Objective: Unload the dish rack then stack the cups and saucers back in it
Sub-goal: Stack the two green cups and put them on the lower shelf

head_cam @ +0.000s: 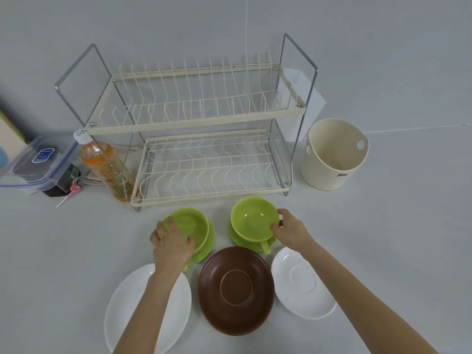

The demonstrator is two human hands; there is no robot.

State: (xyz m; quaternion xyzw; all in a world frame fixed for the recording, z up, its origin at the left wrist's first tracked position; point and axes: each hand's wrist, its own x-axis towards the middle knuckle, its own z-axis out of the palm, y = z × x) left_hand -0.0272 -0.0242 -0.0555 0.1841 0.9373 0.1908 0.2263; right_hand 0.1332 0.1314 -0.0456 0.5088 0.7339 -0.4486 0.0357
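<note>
**Both green cups gripped on their saucers before the rack**

The left hand (171,242) grasps the near rim of the left green cup (190,227), which sits on a green saucer (207,245). The right hand (290,227) pinches the right green cup (254,217) at its rim, above its green saucer (236,236). Nearer the surface's front edge lie a white plate (127,312), brown saucers (236,290) stacked, and a white saucer (302,283). Behind the cups stands the two-tier dish rack (199,118), a juice bottle (107,167) at its left end, a cream bucket (332,154) to its right
</note>
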